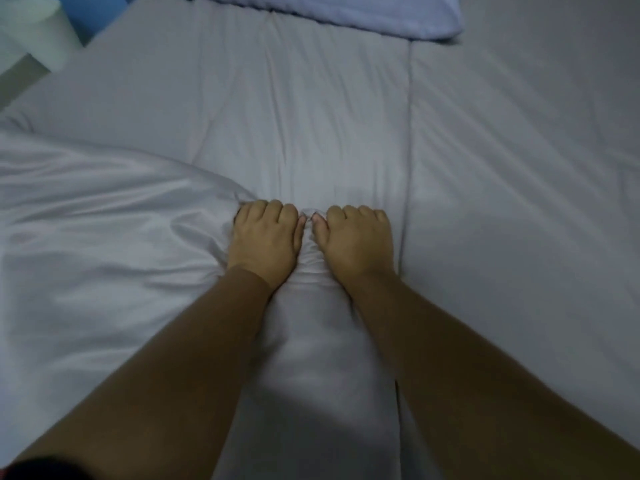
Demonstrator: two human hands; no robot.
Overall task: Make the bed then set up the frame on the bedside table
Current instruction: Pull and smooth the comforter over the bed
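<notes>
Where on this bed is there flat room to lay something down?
The smooth sheet right of the right hand, below the pillow, is free. So is the strip between hands and pillow. Left of the left hand, the bunched cover crowds it.

The right side of the bed (519, 150) lies flat and smooth from near to far, open for a hand to sweep across. Beyond the hands the duvet (304, 133) is spread flat with shallow creases, passable up to the pillow (346, 15), which lies across the far edge and closes that way. On the left the duvet rises in a rumpled heap that touches the left hand (265, 237). Between it and the right hand (356, 237), both gripping the duvet, only a narrow ridge of bunched cloth remains. A pale rounded object (34, 32), blurred, stands beside the bed's far left corner.
</notes>
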